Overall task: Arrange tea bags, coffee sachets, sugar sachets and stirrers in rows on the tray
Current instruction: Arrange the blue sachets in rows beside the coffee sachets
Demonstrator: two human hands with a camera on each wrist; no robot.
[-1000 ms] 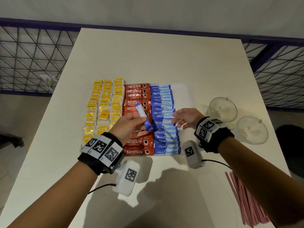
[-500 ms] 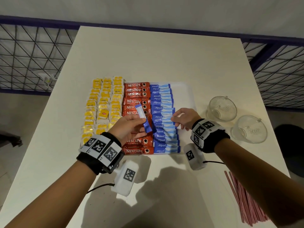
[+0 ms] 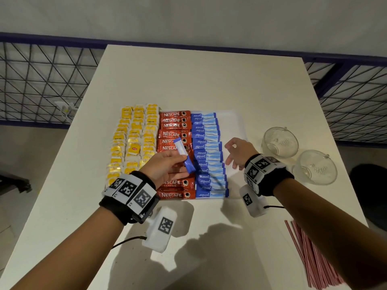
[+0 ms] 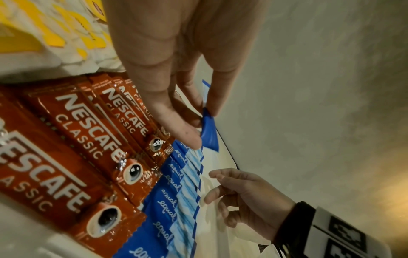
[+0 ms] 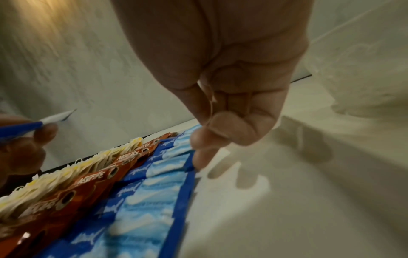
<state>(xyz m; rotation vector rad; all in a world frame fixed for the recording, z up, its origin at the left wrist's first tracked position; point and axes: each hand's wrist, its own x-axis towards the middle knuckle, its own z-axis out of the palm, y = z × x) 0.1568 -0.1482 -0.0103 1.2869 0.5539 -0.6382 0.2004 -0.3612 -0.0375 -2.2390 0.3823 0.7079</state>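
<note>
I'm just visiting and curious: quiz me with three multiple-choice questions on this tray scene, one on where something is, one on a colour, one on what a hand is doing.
1. Where do the stirrers lie?
A. On the tray
B. On the table, right of the tray
C. In a cup

2. What colour is the middle row, the coffee sachets?
A. Red
B. Green
C. Yellow

3. What is the left hand doing?
A. Resting flat
B. Gripping a cup
C. Pinching a blue sugar sachet

Answers:
1 B, the striped bundle sits at the table's near right corner.
2 A, red packs lie between yellow tea bags and blue sachets.
3 C, the fingers pinch it above the rows.
</note>
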